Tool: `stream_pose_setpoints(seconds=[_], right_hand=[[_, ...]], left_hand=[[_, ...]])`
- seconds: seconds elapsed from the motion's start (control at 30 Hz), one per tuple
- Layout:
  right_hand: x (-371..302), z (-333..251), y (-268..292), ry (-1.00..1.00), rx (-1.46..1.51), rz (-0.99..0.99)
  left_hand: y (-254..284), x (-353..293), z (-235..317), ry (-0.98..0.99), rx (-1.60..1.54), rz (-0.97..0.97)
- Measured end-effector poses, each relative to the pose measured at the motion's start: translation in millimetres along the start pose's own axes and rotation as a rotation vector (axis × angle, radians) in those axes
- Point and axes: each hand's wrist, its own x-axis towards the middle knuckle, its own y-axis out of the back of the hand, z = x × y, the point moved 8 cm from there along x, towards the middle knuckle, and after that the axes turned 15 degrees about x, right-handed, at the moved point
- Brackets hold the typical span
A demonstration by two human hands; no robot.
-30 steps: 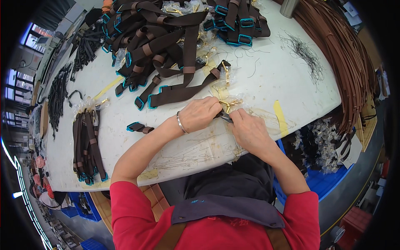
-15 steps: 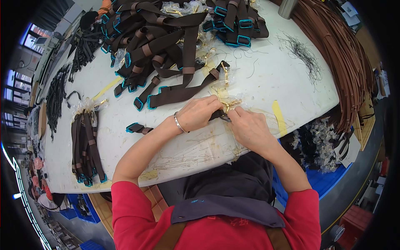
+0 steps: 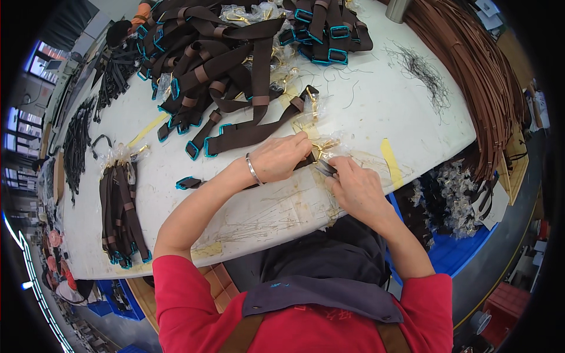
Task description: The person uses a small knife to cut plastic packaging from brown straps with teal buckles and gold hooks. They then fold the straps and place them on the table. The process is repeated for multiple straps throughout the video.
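Observation:
My left hand (image 3: 275,160) is closed on a dark brown webbing strap (image 3: 305,162), close to its gold hook (image 3: 321,149) wrapped in clear plastic. The strap runs left under my forearm to a teal-edged buckle (image 3: 188,183) lying on the table. Closed around small thread snips (image 3: 325,169), my right hand (image 3: 360,188) is just right of the strap end. The dark blades point left, below the hook; whether they touch the strap I cannot tell. Above my left hand lies another strap (image 3: 247,134) with a teal buckle.
A heap of brown straps (image 3: 206,76) covers the table's far side. At left lies a strap bundle (image 3: 120,212). Long brown strips (image 3: 471,76) hang over the right edge, near loose dark threads (image 3: 425,76). A blue crate (image 3: 465,250) with wrapped parts stands below at right.
My right hand has drawn slightly right and down from the hook, and the snips' blades now show. My left hand still grips the strap. The whole view has shifted a little.

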Motion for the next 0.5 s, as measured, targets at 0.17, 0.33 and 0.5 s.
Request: stream_pose_setpoints(seconds=[0.17,0.33,0.5], right_hand=[[-9,-2,-12,-0.042,0.009,0.057],[-8,-4,-18,-0.060,-0.026,0.022],[0,2,-7,-0.011,-0.095,0.029]], left_hand=[[2,-2,5,-0.030,0.105,0.138],[3,-4,2,-0.025,0.082,0.200],[2,2,-9,0.110,-0.040,0.222]])
